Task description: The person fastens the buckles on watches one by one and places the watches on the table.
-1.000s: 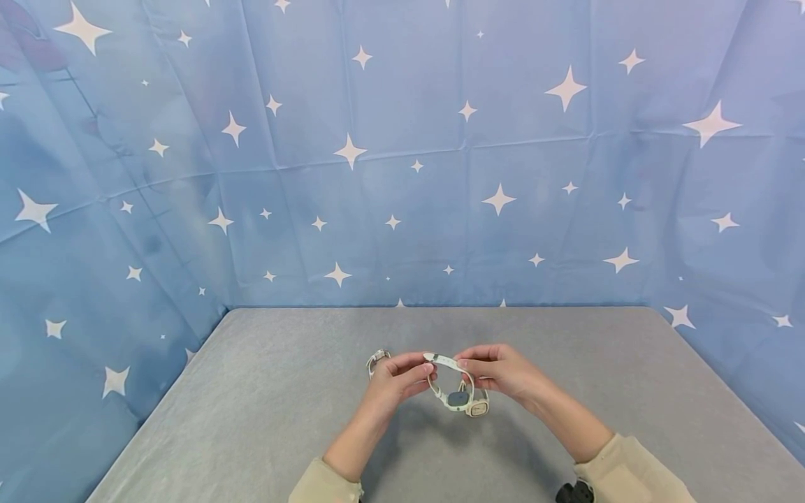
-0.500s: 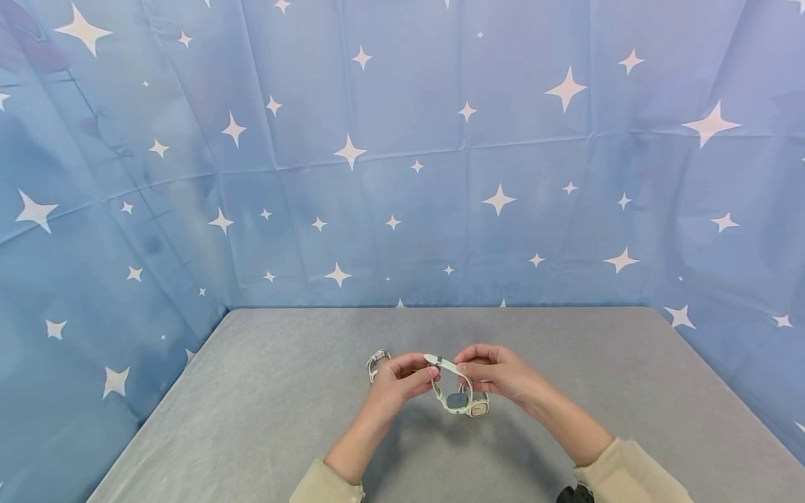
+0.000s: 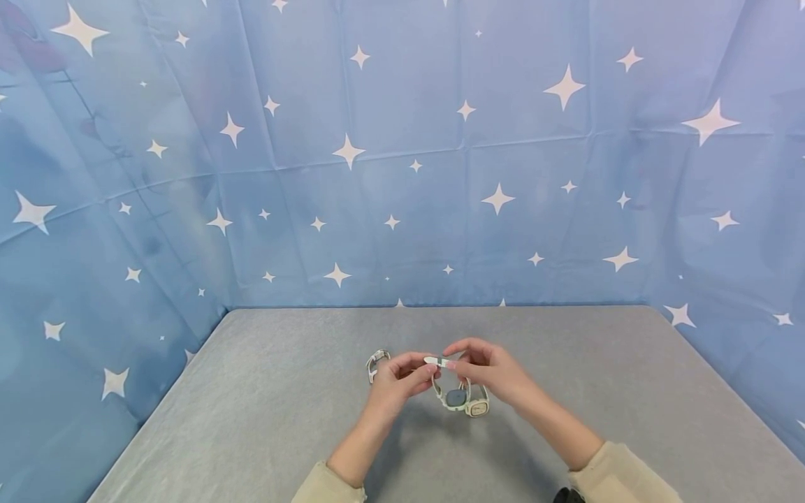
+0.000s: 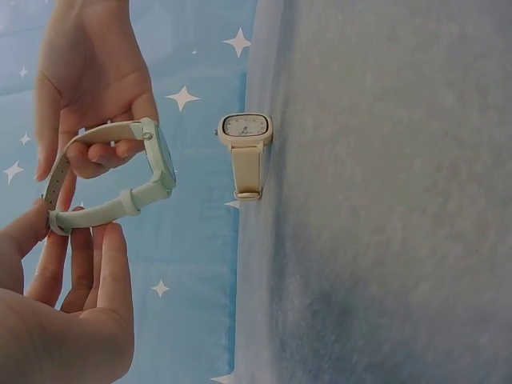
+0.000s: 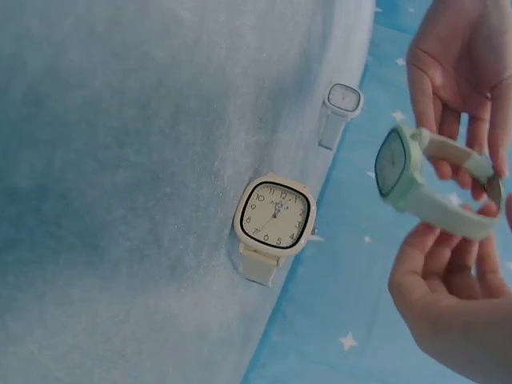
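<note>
A mint-green wristwatch [image 3: 455,398] hangs in the air between both hands, its strap bent into a loop and its back towards the head camera. My left hand [image 3: 391,388] pinches the strap near the buckle, thumb in front. My right hand [image 3: 497,370] has its thumb on the strap's end by the dark buckle, with its index finger raised above. In the right wrist view, the green watch [image 5: 392,164] shows its square dial to the left. Strap and fingers overlap at the buckle, so the exact fastening is hidden.
A cream square watch [image 5: 276,214] lies on the grey table [image 3: 283,405] just behind the green one. A white watch [image 5: 344,98] rests farther left, partly behind my left hand in the head view. Blue star-patterned cloth [image 3: 402,175] surrounds the table's back and sides.
My right hand has moved left along the strap, from its side to the buckle end, and its thumb now covers part of it. The left hand keeps its pinch, nearly still.
</note>
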Demonstrator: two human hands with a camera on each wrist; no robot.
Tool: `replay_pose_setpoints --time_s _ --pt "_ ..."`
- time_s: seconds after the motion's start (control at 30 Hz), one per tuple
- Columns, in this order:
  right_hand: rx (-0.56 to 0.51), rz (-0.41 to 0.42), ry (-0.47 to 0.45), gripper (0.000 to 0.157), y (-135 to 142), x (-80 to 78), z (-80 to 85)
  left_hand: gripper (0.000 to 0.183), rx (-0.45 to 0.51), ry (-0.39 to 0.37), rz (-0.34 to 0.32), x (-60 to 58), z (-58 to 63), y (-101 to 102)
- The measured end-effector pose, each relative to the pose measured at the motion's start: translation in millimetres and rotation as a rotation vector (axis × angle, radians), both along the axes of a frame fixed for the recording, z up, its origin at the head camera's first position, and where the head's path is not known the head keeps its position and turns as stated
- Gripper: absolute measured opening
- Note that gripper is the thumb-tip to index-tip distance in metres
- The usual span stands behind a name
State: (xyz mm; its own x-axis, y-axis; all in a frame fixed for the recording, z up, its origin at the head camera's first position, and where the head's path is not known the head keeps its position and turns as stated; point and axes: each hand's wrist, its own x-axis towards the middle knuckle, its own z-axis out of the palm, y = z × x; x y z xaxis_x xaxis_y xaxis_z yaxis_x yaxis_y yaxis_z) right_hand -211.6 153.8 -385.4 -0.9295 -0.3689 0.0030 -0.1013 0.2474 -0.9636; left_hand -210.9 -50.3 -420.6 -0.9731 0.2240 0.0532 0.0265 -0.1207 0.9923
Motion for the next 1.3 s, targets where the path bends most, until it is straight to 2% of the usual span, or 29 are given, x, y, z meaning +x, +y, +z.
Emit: replay_pose_setpoints --time_s 0.1,0.5,0.67,0.9,1.13,1.3 --pt "0.003 0.009 0.074 0.032 -3 -0.3 -1.4 0.031 0.001 0.017 0.010 0.4 -1.2 1" --pt "0.045 -0.046 0.176 0.026 -8 -0.1 -6.3 0.030 -0.027 0.029 0.032 3.0 -0.9 1" --pt "0.052 -0.047 0.222 0.022 -9 1.1 -7.8 0.031 -0.021 0.000 0.061 3.4 1.6 -1" --pt "0.126 -0.014 0.340 0.015 -13 4.5 -10.5 0.030 0.008 -0.063 0.050 3.7 2.9 -1" --pt "0.159 -0.031 0.350 0.016 -16 6.4 -10.3 0.028 0.021 -0.090 0.040 4.2 3.9 0" --pt "0.166 -0.045 0.411 0.011 -16 6.6 -13.1 0.027 0.033 -0.100 0.047 4.6 4.5 -1"
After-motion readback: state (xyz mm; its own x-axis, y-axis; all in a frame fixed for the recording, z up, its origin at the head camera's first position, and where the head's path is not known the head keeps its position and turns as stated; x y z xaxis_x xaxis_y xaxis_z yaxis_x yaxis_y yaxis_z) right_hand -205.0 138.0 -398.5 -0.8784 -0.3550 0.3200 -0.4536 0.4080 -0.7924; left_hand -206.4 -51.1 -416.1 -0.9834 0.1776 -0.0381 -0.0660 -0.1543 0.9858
